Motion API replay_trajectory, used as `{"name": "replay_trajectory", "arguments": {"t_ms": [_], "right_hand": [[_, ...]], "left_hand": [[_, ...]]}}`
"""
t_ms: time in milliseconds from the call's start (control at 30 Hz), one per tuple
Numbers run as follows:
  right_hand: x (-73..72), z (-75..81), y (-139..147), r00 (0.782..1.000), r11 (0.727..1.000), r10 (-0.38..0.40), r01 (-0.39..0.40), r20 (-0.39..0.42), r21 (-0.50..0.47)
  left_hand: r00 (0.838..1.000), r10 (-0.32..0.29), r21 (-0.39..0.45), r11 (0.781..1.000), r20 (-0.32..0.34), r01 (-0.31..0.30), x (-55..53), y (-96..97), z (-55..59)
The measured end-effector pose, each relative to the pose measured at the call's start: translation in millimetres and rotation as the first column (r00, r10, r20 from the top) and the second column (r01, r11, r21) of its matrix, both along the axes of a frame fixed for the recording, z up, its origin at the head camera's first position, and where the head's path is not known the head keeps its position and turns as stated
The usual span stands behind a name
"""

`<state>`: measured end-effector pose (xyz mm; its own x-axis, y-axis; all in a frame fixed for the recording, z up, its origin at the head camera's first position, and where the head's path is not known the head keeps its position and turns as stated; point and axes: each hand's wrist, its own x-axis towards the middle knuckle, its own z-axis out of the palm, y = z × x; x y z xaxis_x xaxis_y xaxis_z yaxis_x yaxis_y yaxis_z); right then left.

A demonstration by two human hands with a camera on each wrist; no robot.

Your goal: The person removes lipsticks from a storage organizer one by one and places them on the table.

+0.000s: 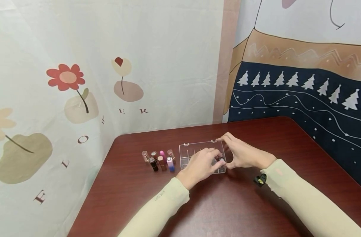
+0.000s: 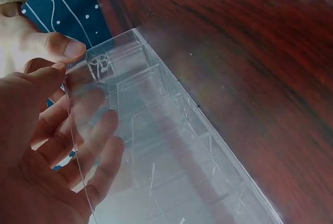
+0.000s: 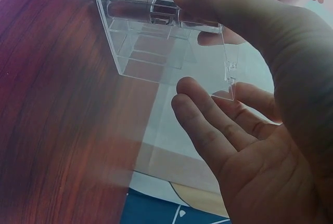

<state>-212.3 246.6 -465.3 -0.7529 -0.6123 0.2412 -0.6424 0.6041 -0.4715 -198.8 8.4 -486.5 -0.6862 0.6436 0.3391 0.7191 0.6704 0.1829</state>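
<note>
In the head view a clear compartment box (image 1: 184, 158) lies on the table, hinges along its back edge. A lipstick tube (image 3: 130, 8) with a shiny band lies across its end compartment. My left hand (image 1: 201, 164) reaches over the box from the front, thumb and index finger pinching about the tube. My right hand (image 1: 242, 153) grips the box's right end, index finger by the back corner and thumb by the front corner. In the right wrist view, the right thumb meets the tube's side of the box, and the other fingers (image 3: 203, 130) extend loosely below.
Left of the box stands a group of several lipsticks, including a black one (image 1: 153, 164), a blue-and-pink one (image 1: 170, 164) and a clear-capped one (image 1: 145, 156). The reddish-brown table (image 1: 133, 197) meets a printed cloth (image 1: 168, 65) behind.
</note>
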Motion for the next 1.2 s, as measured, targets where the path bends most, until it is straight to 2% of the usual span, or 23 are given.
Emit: {"name": "replay_trajectory", "arguments": {"t_ms": [533, 800, 1200], "right_hand": [[0.4, -0.2, 1, 0.999, 1.000, -0.006, 0.006, 0.035, 0.004], [-0.4, -0.7, 1, 1.000, 1.000, -0.002, 0.002, 0.025, 0.000], [-0.8, -2.2, 0, 1.000, 1.000, 0.003, -0.003, -0.008, -0.015]], "left_hand": [[1.000, -0.004, 0.030, 1.000, -0.010, 0.005, 1.4, -0.7, -1.3], [0.999, -0.021, 0.086, 0.996, -0.042, 0.025, 1.3, -2.7, 4.4], [0.994, -0.013, 0.114, 0.993, -0.106, 0.025, 4.3, -6.2, 14.4]]}}
